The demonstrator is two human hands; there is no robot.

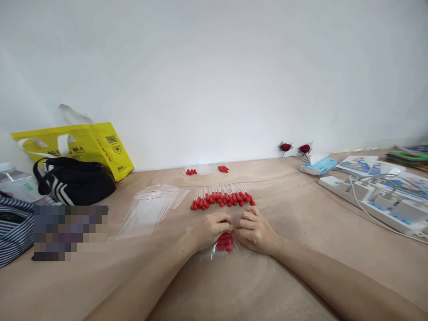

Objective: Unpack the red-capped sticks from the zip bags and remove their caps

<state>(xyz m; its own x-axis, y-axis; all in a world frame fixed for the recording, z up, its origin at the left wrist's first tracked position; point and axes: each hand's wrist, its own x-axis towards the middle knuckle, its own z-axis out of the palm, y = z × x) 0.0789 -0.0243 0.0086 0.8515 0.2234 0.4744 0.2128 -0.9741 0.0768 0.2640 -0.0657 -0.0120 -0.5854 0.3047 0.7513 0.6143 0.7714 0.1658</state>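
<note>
My left hand and my right hand are close together at the front middle of the table, fingers curled in on a clear plastic bag. Inside it lie several red-tipped sticks, their red ends toward me; my fingers partly cover the bag's upper part. Just beyond my hands, a row of loose white sticks with red bulb-shaped tips is spread out, tips facing me. To the left, flat clear zip bags with red seal lines overlap in a loose pile.
Near the wall lie bags with red-tipped sticks. On the left are a yellow bag, a black pouch and striped fabric. A white power strip with cables, a blue tissue pack and two dark red flowers stand right.
</note>
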